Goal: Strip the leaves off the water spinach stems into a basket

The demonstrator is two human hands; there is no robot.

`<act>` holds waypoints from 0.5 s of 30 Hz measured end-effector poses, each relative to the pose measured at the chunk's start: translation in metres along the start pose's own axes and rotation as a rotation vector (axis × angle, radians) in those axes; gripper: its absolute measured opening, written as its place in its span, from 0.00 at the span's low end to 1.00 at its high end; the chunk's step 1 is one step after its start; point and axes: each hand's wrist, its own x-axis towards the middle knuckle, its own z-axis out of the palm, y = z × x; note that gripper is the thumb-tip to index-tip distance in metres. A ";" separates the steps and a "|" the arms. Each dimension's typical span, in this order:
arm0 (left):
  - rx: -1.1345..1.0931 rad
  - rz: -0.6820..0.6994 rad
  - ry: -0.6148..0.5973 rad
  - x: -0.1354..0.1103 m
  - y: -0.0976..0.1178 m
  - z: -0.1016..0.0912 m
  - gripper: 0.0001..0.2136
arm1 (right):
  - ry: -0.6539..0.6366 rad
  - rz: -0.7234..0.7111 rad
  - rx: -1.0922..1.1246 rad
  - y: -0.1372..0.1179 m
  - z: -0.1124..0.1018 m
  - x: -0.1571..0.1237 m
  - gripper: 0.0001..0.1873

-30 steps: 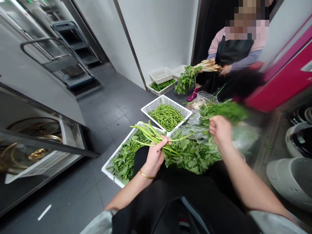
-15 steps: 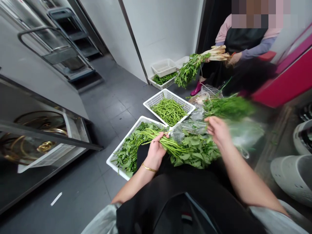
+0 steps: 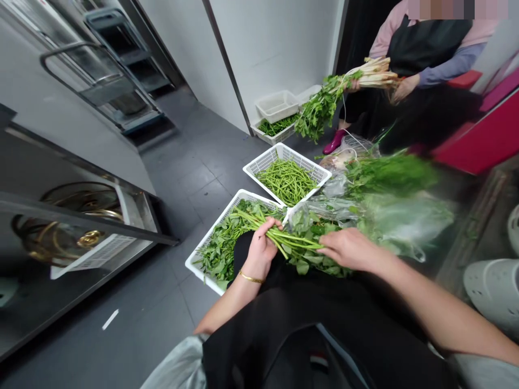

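My left hand [image 3: 261,249], with a gold bracelet at the wrist, is closed round a bunch of long green stems [image 3: 295,239]. The stems stick out on both sides of the fist, above my lap. At their right-hand ends is my right hand [image 3: 352,247], its fingers pinched on the stem tips. Under and behind the stems lies a heap of leafy greens [image 3: 310,262], partly hidden by both hands. To the left, a white basket [image 3: 203,276] holds more leafy greens [image 3: 214,254]. Just beyond it, another white basket [image 3: 252,172] contains cut green stems [image 3: 286,181].
Clear plastic bags [image 3: 405,221] and feathery greens [image 3: 397,173] lie to the right. A co-worker opposite holds a bunch of celery-like greens [image 3: 324,105]. Stacked white trays [image 3: 278,105] stand by the wall. A metal shelf [image 3: 133,237] is at left, a white bin [image 3: 490,289] at right.
My right hand has moved down and left, from above the leafy heap to the ends of the stems. My left hand keeps its hold. The whole view has shifted slightly.
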 end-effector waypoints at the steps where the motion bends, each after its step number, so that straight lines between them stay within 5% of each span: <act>1: 0.032 -0.018 -0.040 -0.001 -0.002 -0.001 0.06 | 0.013 0.007 0.038 0.007 -0.009 -0.003 0.15; 6: 0.132 -0.078 -0.153 0.001 0.000 0.003 0.07 | 0.180 0.057 0.078 0.027 -0.022 -0.012 0.15; 11: 0.099 -0.111 -0.170 0.002 0.010 0.008 0.07 | 0.506 0.240 -0.170 0.027 -0.008 -0.027 0.16; 15: 0.103 -0.045 -0.191 -0.002 0.011 0.010 0.08 | 0.621 0.249 -0.292 0.014 -0.009 -0.048 0.14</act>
